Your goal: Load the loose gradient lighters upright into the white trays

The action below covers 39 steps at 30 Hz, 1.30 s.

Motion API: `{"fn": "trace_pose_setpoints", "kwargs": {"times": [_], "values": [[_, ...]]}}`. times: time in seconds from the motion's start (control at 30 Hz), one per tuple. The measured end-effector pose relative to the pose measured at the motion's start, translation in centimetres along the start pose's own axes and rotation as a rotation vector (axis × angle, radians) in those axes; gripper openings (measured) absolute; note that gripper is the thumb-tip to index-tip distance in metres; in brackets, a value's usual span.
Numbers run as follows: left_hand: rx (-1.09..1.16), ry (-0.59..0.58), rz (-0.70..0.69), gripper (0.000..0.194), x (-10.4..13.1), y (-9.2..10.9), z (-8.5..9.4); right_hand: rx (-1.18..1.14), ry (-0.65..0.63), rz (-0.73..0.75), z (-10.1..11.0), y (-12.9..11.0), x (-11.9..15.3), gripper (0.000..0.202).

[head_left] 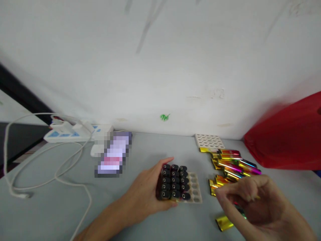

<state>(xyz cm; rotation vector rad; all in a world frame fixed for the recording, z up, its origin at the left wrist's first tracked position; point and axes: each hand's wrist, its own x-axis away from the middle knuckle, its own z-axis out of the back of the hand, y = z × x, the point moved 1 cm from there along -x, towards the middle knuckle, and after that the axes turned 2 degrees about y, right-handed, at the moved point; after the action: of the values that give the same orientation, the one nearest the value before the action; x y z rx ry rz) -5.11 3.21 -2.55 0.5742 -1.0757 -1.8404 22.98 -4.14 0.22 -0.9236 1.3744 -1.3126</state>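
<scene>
My left hand (146,189) wraps around the left side of a block of lighters (175,182), thumb and fingers at its far and near sides. They stand in rows with dark ends up, in a pale holed tray (198,200); its right-hand holes show bare. At the right, my right hand (260,204) is closed, its thumb and fingertips curled together. A tiny yellowish bit shows at the fingers; what they hold is unclear. Beyond and left of that hand lie loose shiny lighters (228,164). One gold-ended lighter (224,223) shows partly behind the thumb.
A second white holed tray (210,141) lies by the wall. A red bag (288,137) stands at the right. To the left are a phone (115,154) with its screen lit, a white power strip (75,134) and a looping white cable (56,175).
</scene>
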Motion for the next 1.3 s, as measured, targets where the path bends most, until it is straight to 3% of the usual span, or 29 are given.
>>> {"fn": "trace_pose_setpoints", "kwargs": {"times": [0.1,0.3,0.47,0.73,0.93,1.13,1.3], "values": [[0.003,0.002,-0.012,0.108,0.0,0.0,0.0,0.088,-0.038,0.0,0.8,1.0,-0.5,0.042],[-0.005,0.001,0.008,0.104,0.0,0.4,0.1,0.211,0.054,0.008,-0.1,1.4,-0.7,0.039],[0.008,0.003,0.013,0.103,0.0,0.7,0.1,0.237,-0.039,-0.004,0.1,1.5,-1.0,0.027],[0.007,0.008,-0.017,0.102,0.0,0.8,0.0,0.108,-0.106,-0.096,-1.1,0.2,-1.4,0.022],[-0.008,0.009,-0.023,0.105,0.0,0.5,-0.1,-0.03,-0.2,-0.193,-3.4,-1.2,-3.8,0.03],[-0.028,-0.005,0.003,0.106,0.1,0.6,0.0,0.055,-0.113,-0.079,-4.3,-0.8,-5.6,0.031],[-0.034,-0.002,0.015,0.106,0.1,0.8,0.0,0.252,-0.092,0.018,-3.5,0.2,-5.4,0.014]]}}
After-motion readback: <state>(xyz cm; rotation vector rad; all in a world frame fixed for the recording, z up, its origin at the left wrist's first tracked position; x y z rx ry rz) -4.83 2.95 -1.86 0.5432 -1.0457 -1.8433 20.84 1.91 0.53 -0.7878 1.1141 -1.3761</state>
